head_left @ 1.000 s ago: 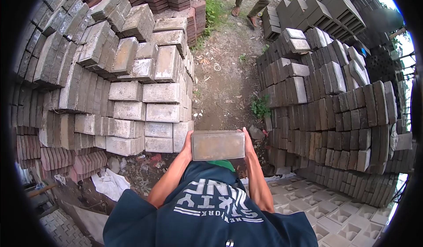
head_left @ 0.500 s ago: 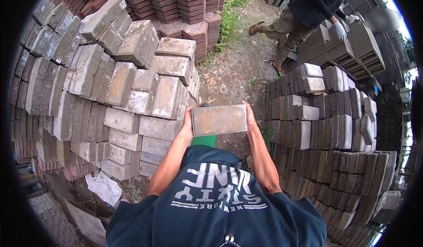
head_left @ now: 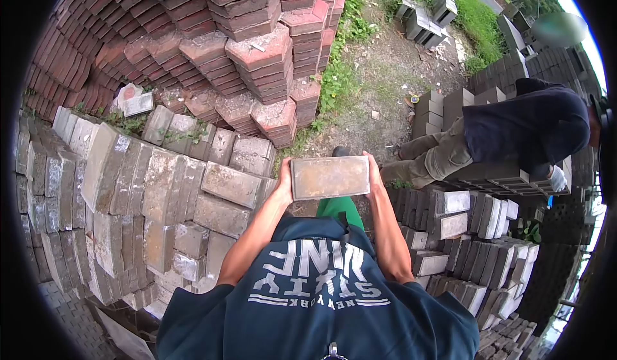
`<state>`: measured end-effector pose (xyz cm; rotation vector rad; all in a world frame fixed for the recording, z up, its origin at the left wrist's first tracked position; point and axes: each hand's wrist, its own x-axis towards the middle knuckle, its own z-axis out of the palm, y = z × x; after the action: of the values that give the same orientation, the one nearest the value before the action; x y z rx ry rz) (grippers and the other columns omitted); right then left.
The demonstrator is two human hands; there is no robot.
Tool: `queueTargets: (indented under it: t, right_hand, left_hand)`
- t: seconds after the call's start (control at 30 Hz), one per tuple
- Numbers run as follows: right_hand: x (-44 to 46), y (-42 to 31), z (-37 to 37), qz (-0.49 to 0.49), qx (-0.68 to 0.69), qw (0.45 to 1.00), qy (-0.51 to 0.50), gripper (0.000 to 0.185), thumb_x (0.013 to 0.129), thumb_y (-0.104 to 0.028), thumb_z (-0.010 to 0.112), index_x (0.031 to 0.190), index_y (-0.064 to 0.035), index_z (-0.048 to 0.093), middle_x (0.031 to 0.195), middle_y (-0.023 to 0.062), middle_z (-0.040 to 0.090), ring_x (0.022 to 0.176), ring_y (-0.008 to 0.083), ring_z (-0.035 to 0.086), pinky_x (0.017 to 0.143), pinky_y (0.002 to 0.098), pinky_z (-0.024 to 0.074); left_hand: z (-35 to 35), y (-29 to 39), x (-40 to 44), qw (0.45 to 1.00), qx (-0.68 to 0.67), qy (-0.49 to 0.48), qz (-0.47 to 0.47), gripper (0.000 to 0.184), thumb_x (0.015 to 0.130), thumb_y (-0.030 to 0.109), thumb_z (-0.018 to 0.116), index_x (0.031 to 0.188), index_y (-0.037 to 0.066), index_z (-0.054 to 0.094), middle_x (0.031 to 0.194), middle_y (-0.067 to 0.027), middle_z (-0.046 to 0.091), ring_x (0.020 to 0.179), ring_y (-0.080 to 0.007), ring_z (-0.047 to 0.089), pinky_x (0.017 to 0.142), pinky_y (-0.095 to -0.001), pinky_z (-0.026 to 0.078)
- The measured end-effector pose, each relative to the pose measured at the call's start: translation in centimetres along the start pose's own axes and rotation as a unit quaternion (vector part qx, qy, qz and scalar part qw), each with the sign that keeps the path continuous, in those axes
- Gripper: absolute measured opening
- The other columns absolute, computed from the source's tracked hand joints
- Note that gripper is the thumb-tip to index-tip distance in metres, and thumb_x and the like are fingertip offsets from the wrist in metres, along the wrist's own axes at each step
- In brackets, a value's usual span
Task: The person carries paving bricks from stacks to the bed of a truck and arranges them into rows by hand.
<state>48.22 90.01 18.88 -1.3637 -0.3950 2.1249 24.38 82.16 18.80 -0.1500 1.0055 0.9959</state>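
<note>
A grey rectangular paving block (head_left: 330, 177) with a brownish stained top is held out level in front of my body. My left hand (head_left: 284, 179) grips its left end, and my right hand (head_left: 373, 174) presses against the right end. The fingers wrap beneath, so their tips are hidden. Below the block, one green trouser leg (head_left: 340, 207) and a dark shoe tip show. Close by on the left, a stack of grey paving blocks (head_left: 232, 185) stands near my left forearm.
Tall stacks of reddish pavers (head_left: 257, 71) rise ahead on the left. More grey pavers (head_left: 450, 202) are piled to the right. A person in a dark top (head_left: 514, 129) bends over large hollow blocks (head_left: 540, 179). A dirt path (head_left: 379, 90) runs between, with grey blocks (head_left: 424, 26) farther off.
I have moved forward along the path, still carrying the block between both hands. The stacks have slid back past me. The other person has bent down over the hollow blocks.
</note>
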Motion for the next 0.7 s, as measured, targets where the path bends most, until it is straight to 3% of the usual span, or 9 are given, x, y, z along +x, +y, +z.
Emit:
queueTargets:
  t: [0.17, 0.27, 0.33, 0.43, 0.5, 0.63, 0.7]
  right_hand:
    - [11.2, -14.6, -1.9, 0.031, 0.002, 1.000, -0.004, 0.056, 0.086, -0.055, 0.044, 0.102, -0.0031, 0.060, 0.099, 0.0149, 0.064, 0.088, 0.0276, 0.062, 0.081, 0.0413, 0.0496]
    - [19.0, -25.8, -3.9, -0.032, -0.016, 0.999, 0.007, 0.056, 0.086, -0.055, 0.043, 0.104, -0.0049, 0.060, 0.100, 0.0126, 0.063, 0.089, 0.0259, 0.061, 0.081, 0.0406, 0.0488]
    - [20.8, -32.6, -4.4, 0.018, -0.016, 1.000, 0.001, 0.056, 0.087, -0.054, 0.042, 0.105, -0.0043, 0.059, 0.101, 0.0126, 0.063, 0.091, 0.0256, 0.061, 0.082, 0.0402, 0.0485]
    - [26.1, -42.6, -5.5, -0.017, 0.013, 1.000, 0.006, 0.056, 0.090, -0.054, 0.040, 0.105, -0.0037, 0.058, 0.101, 0.0130, 0.063, 0.089, 0.0255, 0.062, 0.081, 0.0392, 0.0500]
    - [29.6, -49.0, -6.4, -0.024, 0.036, 0.999, 0.029, 0.053, 0.093, -0.051, 0.038, 0.106, -0.0032, 0.058, 0.100, 0.0121, 0.064, 0.086, 0.0246, 0.063, 0.077, 0.0388, 0.0519]
    - [40.2, -60.5, -10.5, -0.051, 0.040, 0.996, 0.054, 0.053, 0.093, -0.048, 0.037, 0.107, -0.0021, 0.059, 0.103, 0.0125, 0.064, 0.092, 0.0236, 0.063, 0.081, 0.0377, 0.0508]
    - [46.1, -67.0, -12.1, -0.076, 0.042, 0.994, 0.072, 0.047, 0.094, -0.044, 0.038, 0.103, -0.0030, 0.060, 0.096, 0.0106, 0.065, 0.085, 0.0220, 0.063, 0.077, 0.0360, 0.0515]
  left_hand:
    - [10.0, 7.1, 14.8, 1.000, 0.011, 0.016, 0.008, 0.081, 0.082, 0.070, 0.027, 0.124, 0.005, 0.052, 0.118, -0.0170, 0.059, 0.106, -0.0326, 0.058, 0.091, -0.0499, 0.045]
    - [18.5, 12.2, 22.5, 0.999, -0.001, -0.004, 0.036, 0.081, 0.083, 0.070, 0.027, 0.124, 0.005, 0.052, 0.118, -0.0167, 0.059, 0.106, -0.0322, 0.058, 0.092, -0.0480, 0.045]
    - [24.8, 15.8, 25.4, 0.998, 0.034, 0.037, 0.026, 0.080, 0.084, 0.069, 0.025, 0.124, 0.005, 0.052, 0.119, -0.0161, 0.059, 0.106, -0.0313, 0.058, 0.091, -0.0472, 0.046]
    - [33.1, 21.5, 32.1, 0.998, 0.049, -0.007, 0.032, 0.080, 0.085, 0.069, 0.024, 0.124, 0.005, 0.053, 0.118, -0.0158, 0.059, 0.104, -0.0310, 0.059, 0.089, -0.0476, 0.047]
    - [38.5, 25.3, 37.0, 0.998, 0.061, -0.016, -0.013, 0.080, 0.085, 0.069, 0.023, 0.124, 0.006, 0.053, 0.118, -0.0154, 0.059, 0.103, -0.0309, 0.060, 0.088, -0.0482, 0.047]
    - [47.5, 31.1, 50.7, 0.996, 0.069, -0.041, -0.025, 0.081, 0.084, 0.070, 0.024, 0.124, 0.006, 0.053, 0.118, -0.0153, 0.059, 0.104, -0.0308, 0.059, 0.088, -0.0488, 0.048]
    - [52.6, 34.7, 58.3, 0.995, 0.087, -0.049, -0.001, 0.081, 0.084, 0.070, 0.024, 0.124, 0.006, 0.053, 0.118, -0.0156, 0.059, 0.104, -0.0312, 0.059, 0.088, -0.0495, 0.047]
